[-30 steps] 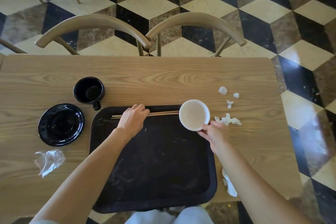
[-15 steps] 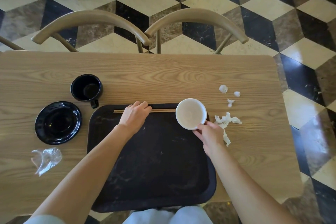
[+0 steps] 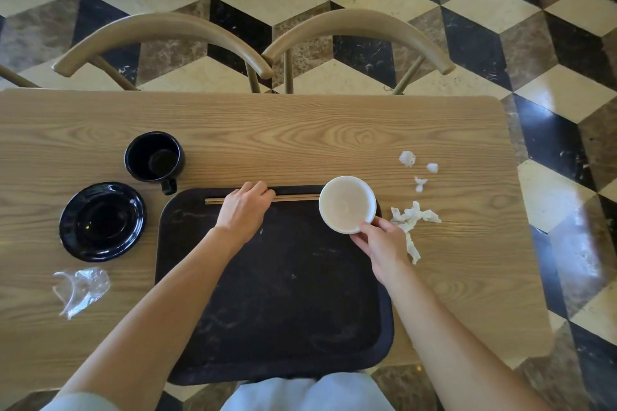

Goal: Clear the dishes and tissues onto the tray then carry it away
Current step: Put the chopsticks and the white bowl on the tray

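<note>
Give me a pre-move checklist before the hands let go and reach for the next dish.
1. White bowl over the tray, at its far right corner: ok.
2. Bowl set fully down on the tray: cannot tell; right hand grips its near rim.
3. Chopsticks lying along the tray's far edge under the left hand: ok.
4. Black mug and black saucer on the tray: not ok, both are on the table left of it.
5. Tissues collected: not ok, scraps lie right of the tray.
6. Room left on the tray: ok, its middle is bare.
</note>
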